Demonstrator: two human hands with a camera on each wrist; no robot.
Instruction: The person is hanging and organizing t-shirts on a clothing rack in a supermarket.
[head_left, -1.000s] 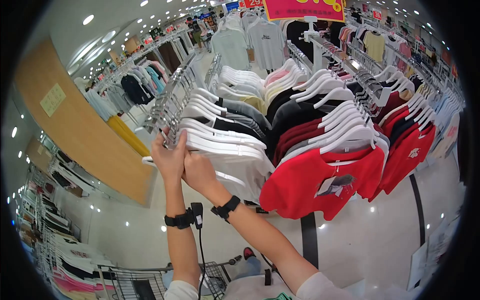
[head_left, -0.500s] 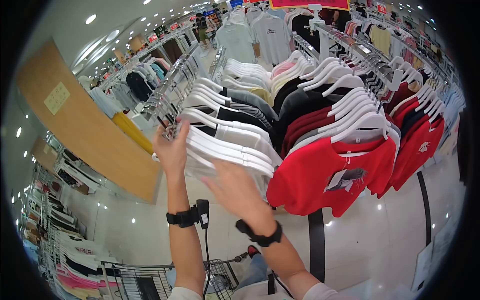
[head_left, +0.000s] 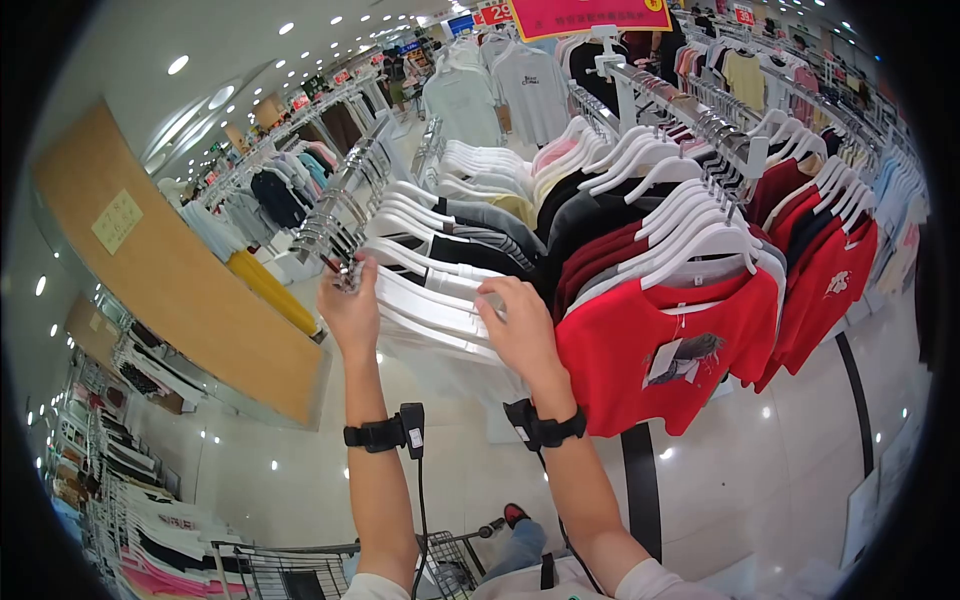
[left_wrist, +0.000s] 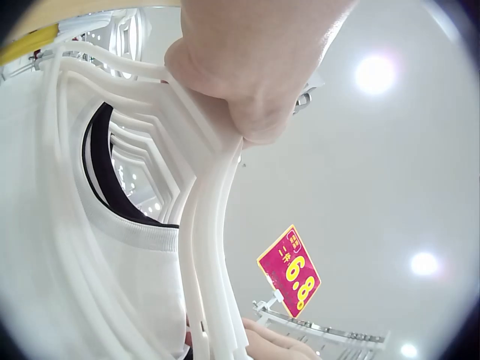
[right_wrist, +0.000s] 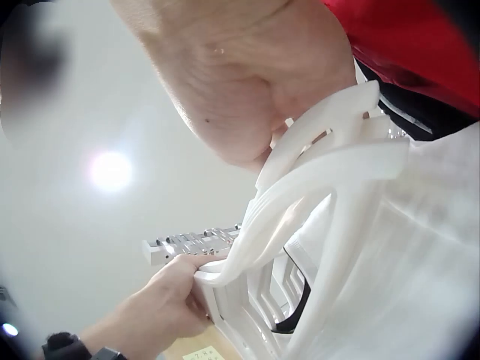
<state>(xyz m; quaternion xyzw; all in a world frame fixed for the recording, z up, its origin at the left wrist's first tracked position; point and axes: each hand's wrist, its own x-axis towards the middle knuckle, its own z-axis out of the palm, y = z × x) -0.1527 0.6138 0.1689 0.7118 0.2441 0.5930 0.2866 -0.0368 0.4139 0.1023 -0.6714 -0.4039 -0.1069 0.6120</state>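
In the head view my left hand [head_left: 350, 315] grips the top of several white hangers [head_left: 430, 305], just below their metal hooks [head_left: 345, 272]. White shirts [right_wrist: 427, 225] hang from these hangers, one with a black neck band in the left wrist view. My right hand [head_left: 523, 330] is at the right-hand ends of the same hangers, fingers bent over them. From the right wrist, its fingers [right_wrist: 279, 135] pass behind the hanger ends and are partly hidden.
A red top [head_left: 650, 350] hangs close to the right of my right hand, with maroon tops [head_left: 600, 262] behind it. A wooden panel [head_left: 170, 270] stands at the left. Below is a wire cart [head_left: 280, 570]. A pink price sign [left_wrist: 290, 270] rises above a rail.
My right hand has left the hanger tops beside my left hand and moved right to the hanger ends. My left hand stays at the hooks.
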